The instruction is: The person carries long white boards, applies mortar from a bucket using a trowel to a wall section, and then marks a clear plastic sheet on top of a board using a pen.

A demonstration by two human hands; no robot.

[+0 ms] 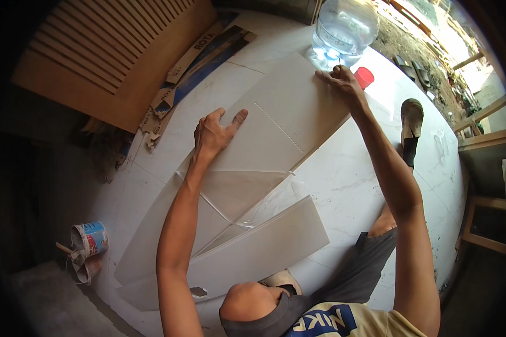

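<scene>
A long pale grey-white panel [281,123] lies slantwise on the floor before me, with a dotted line across its face. My left hand [215,132] grips its left edge, thumb stretched over the top and fingertips partly hidden. At the far right corner is my right hand [346,87], fingers curled and thumb reaching onto the panel. Something thin and dark sticks up from that hand, too small to name. Clear plastic film [242,194] lies loosely over the panel's near part. Closer to me rests a narrower white panel [270,233] with a ragged hole near one end.
A large clear water bottle [346,28] stands beyond my right hand, beside a red cup [364,77]. Flattened cardboard [208,53] and a slatted wooden door [112,56] are at the far left. A paint bucket [93,238] stands left. Sandals [413,70] lie far right.
</scene>
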